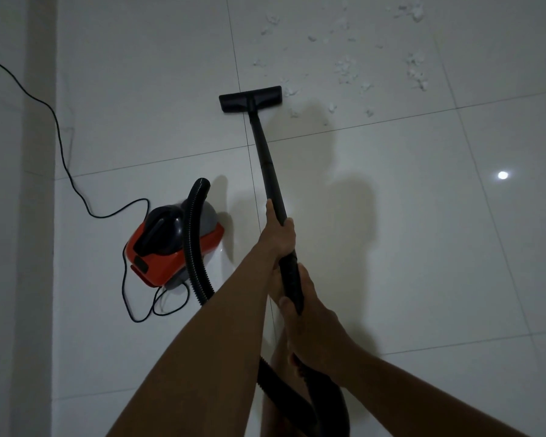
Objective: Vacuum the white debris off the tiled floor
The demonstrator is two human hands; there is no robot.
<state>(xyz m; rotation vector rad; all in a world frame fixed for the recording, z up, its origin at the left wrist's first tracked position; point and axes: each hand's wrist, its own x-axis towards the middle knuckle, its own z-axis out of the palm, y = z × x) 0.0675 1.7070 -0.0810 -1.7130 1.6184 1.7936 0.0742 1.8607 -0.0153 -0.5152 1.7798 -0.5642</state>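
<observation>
Head view: your left hand (279, 236) curls round the black wand (265, 152), and your right hand (303, 298) grips it just behind. The floor head (250, 98) sits flat on the tile. White debris (347, 70) is scattered beyond it to the right (nearest flecks just beside its right end), well apart from your fingers.

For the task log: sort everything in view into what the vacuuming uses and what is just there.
In use: left hand and right hand, both gripping the wand; floor head; hose; red vacuum body; power cord; white debris; tiled floor.
Just there: wall at the left; lamp glare on a tile.
</observation>
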